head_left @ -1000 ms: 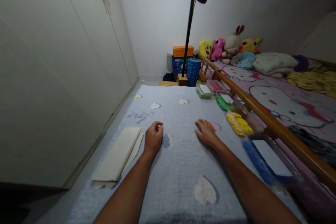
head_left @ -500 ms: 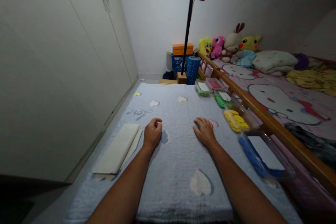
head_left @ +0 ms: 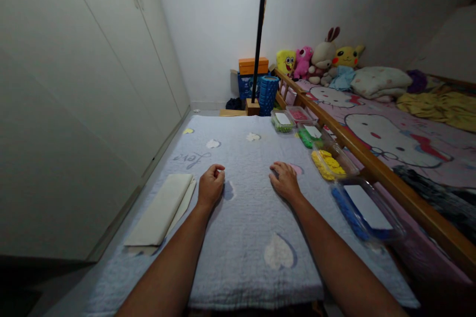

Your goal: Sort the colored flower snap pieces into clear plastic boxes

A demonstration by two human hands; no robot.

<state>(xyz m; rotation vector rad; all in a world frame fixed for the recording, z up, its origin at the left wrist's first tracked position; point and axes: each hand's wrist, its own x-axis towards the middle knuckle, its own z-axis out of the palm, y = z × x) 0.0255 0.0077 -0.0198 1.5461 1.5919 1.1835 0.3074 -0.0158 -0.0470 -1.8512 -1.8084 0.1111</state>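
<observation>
My left hand (head_left: 211, 184) rests on its side on a pale blue cloth (head_left: 249, 237), fingers loosely curled with a small gap, and nothing shows in it. To its left lies a folded off-white sheet (head_left: 159, 210), apart from the hand. My right hand (head_left: 285, 181) lies palm down on the cloth, fingers bent and slightly spread, holding nothing. Beyond it on the right stand clear plastic boxes: one with yellow pieces (head_left: 327, 164), nearer me one with blue contents (head_left: 353, 213) and a white card (head_left: 368, 206). Both forearms reach in from the bottom edge.
Farther back are boxes with green pieces (head_left: 310, 136), light green pieces (head_left: 282, 122) and pink contents (head_left: 298, 115). A wooden bed rail (head_left: 357, 141) borders the right side. A black pole (head_left: 259, 34) rises behind the table; a white wardrobe (head_left: 92, 109) stands left.
The whole view has shifted slightly, so things appear a little farther left and up. The fingers of my left hand look slightly less curled. Both hands stay on the cloth.
</observation>
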